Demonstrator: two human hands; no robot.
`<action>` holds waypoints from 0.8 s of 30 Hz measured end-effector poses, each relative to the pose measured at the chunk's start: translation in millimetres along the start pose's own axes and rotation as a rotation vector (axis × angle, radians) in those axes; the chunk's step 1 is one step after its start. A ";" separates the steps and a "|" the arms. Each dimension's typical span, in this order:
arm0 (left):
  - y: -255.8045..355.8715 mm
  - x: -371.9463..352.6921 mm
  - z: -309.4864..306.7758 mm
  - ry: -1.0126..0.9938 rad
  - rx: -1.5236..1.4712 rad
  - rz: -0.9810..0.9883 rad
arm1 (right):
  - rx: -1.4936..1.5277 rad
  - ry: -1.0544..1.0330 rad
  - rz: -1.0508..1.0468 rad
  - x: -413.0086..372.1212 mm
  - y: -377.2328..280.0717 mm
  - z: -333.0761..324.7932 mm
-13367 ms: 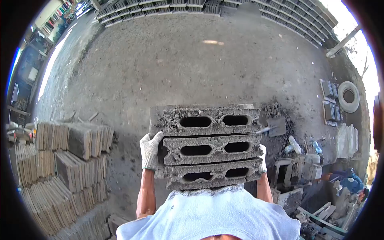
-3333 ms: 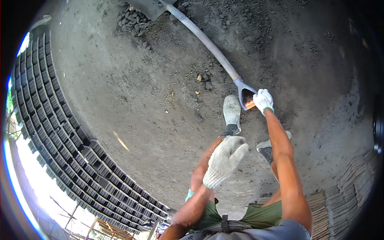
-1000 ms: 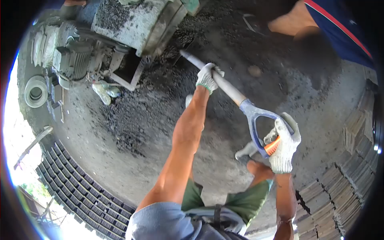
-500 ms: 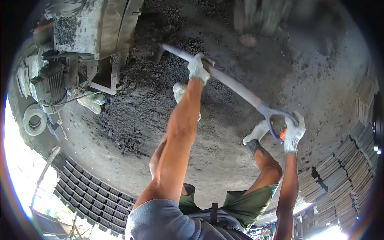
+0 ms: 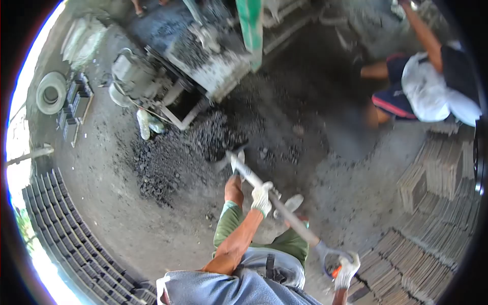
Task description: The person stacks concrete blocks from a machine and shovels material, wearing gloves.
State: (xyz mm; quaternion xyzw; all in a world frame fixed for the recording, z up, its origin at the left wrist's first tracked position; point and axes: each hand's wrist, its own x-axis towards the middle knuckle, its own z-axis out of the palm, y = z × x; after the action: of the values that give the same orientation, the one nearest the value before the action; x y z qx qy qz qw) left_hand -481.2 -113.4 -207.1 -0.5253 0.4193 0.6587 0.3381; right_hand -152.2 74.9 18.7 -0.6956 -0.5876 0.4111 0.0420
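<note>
A long shovel (image 5: 292,218) slants across the view from upper left to lower right. My left hand (image 5: 262,197), in a white knit glove, is wrapped round the middle of its shaft. My right hand (image 5: 347,269), also gloved, grips the orange-barred D-shaped handle at the lower end. Dark, crumbly material (image 5: 217,136) is heaped at the blade end and hides most of the blade. Loose material (image 5: 155,173) of the same kind lies on the ground to the left of it.
A machine with an open metal frame (image 5: 185,119) and a green post (image 5: 250,30) stand at upper left and top. A co-worker (image 5: 427,86) is at upper right. Stacked boards (image 5: 401,264) line the right, rows of dark blocks (image 5: 76,239) the left. A coiled roll (image 5: 51,93) lies far left.
My view and body have turned, bringing the co-worker and green post into sight. The shovel, held in both hands throughout, is drawn nearer my body, with dark material now heaped at its blade.
</note>
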 end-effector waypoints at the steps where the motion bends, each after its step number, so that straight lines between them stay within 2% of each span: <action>1: 10.7 -19.6 -1.4 0.017 -0.011 -0.007 | -0.010 0.000 0.006 -10.6 -11.5 -7.2; 3: 37.5 -46.4 -6.8 0.107 0.057 -0.020 | 0.006 -0.016 0.095 -29.1 -29.5 -13.2; 5: 75.6 -53.0 -1.2 0.137 0.047 0.020 | 0.141 -0.041 0.095 -37.0 -52.3 5.5; 7: 120.6 -52.9 7.4 0.143 0.056 0.095 | 0.186 -0.078 0.089 -40.7 -73.1 36.4; 9: 187.4 -82.9 34.9 0.127 0.053 0.205 | 0.291 -0.146 0.153 -44.7 -87.1 77.2; 10: 213.8 -66.2 37.3 -0.052 0.061 0.308 | 0.340 -0.183 0.191 -39.5 -95.5 103.2; 11: 257.6 -107.5 70.1 0.057 0.108 0.364 | 0.402 -0.196 0.219 -45.6 -117.4 132.8; 12: 294.6 -112.1 84.3 0.008 0.162 0.467 | 0.465 -0.213 0.282 -44.6 -124.1 164.3; 14: 369.6 -115.1 119.2 -0.095 0.209 0.625 | 0.557 -0.294 0.205 -57.4 -185.9 226.6; 15: 404.8 -130.2 142.4 -0.154 0.196 0.724 | 0.649 -0.354 0.234 -46.5 -186.1 262.3; 16: 438.4 -153.4 168.6 -0.176 0.207 0.849 | 0.672 -0.399 0.304 -75.2 -260.6 272.0; 17: 476.7 -157.4 186.5 -0.261 0.257 1.005 | 0.702 -0.451 0.337 -91.5 -299.8 288.7; 18: 519.4 -150.8 206.8 -0.324 0.370 1.067 | 0.738 -0.562 0.347 -99.2 -321.9 300.8; 19: 545.2 -187.2 227.9 -0.525 0.360 1.050 | 0.761 -0.713 0.322 -109.1 -352.4 303.6; 20: 559.3 -210.3 258.0 -0.512 0.189 1.140 | 0.844 -0.821 0.303 -125.0 -384.3 299.4; 21: 568.4 -231.7 273.8 -0.620 0.184 1.107 | 0.918 -0.909 0.364 -139.3 -414.2 283.2; 23: 568.3 -245.1 282.4 -0.439 0.389 1.150 | 0.962 -0.921 0.373 -144.2 -416.6 267.0; 24: 546.9 -247.9 274.8 -0.385 0.408 1.109 | 0.891 -0.935 0.367 -138.7 -405.4 250.0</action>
State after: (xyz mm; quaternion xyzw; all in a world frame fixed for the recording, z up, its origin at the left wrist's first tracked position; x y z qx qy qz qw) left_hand -1023.7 -94.8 169.0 -0.0257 0.6787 0.7258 0.1090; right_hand -621.0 -25.5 146.1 -0.4492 -0.1903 0.8729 -0.0045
